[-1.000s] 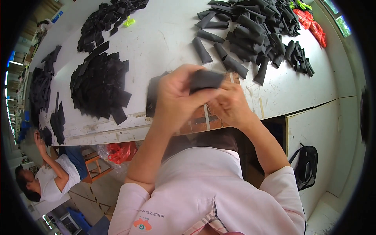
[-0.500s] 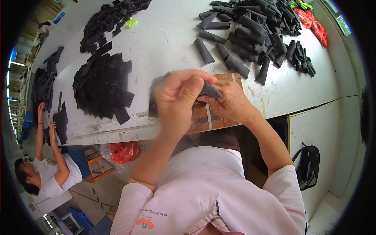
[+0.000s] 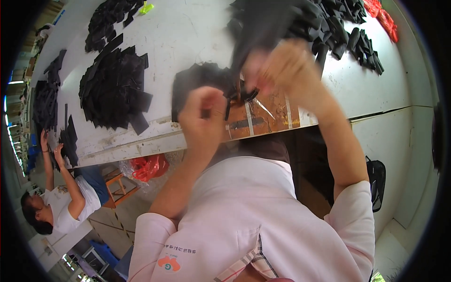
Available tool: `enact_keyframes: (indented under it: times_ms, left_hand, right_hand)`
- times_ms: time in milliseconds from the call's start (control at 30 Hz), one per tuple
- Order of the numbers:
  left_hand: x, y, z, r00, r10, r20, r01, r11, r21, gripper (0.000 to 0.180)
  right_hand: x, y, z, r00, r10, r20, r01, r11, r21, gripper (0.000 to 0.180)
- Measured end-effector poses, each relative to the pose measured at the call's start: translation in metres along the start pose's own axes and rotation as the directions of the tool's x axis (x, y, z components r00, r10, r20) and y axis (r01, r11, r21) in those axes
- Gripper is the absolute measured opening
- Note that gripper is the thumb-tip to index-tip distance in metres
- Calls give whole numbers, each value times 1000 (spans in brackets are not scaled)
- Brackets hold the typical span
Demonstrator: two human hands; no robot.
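My left hand (image 3: pixel 204 115) is held over the near table edge with its fingers curled, beside a stack of flat black fabric pieces (image 3: pixel 197 77). What those fingers hold, if anything, is hidden. Farther right, my right hand (image 3: pixel 296 77) is smeared by motion above a worn brown board (image 3: pixel 277 109). A large blurred black piece (image 3: pixel 263 30) reaches up from beside it; whether the fingers grip it cannot be told. Between the hands, a thin pointed silvery thing (image 3: pixel 265 109) shows over the board, next to a small dark piece (image 3: pixel 249 95).
A pile of rolled black fabric pieces (image 3: pixel 331 30) lies far right, near red plastic bags (image 3: pixel 383 19). Flat black pieces (image 3: pixel 115 89) are heaped at left. Another person (image 3: pixel 70 202) works at the table's left. A red bag (image 3: pixel 149 167) and a stool (image 3: pixel 117 187) stand below the edge.
My hands have come apart; the dark folded piece is no longer between them. The right hand moved up and right, and a blurred black piece now appears beyond it.
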State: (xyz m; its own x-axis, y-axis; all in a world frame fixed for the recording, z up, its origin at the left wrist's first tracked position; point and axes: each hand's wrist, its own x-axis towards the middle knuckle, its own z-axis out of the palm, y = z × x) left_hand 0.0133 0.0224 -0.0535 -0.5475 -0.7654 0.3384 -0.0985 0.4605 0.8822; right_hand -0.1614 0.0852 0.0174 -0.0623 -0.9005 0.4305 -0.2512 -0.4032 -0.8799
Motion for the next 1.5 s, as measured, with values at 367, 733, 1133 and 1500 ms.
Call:
enact_keyframes:
  times_ms: [367,733,1133,1500]
  left_hand:
    - [-41,-64,13,942,240,235,-334,754,566,16]
    - [-67,-25,-10,603,728,326,-794,588,154,21]
    - [-51,22,-16,883,-448,137,463,788,-405,17]
    - [-29,25,-20,567,-646,512,815,345,-466,15]
  right_hand:
    - [-70,28,51,799,558,-225,-580,814,-39,41]
    - [-80,51,79,496,830,254,-654,164,738,8]
    - [-82,28,87,817,341,-466,-502,817,-284,18]
    - [-88,37,78,954,-142,-263,-100,676,-730,30]
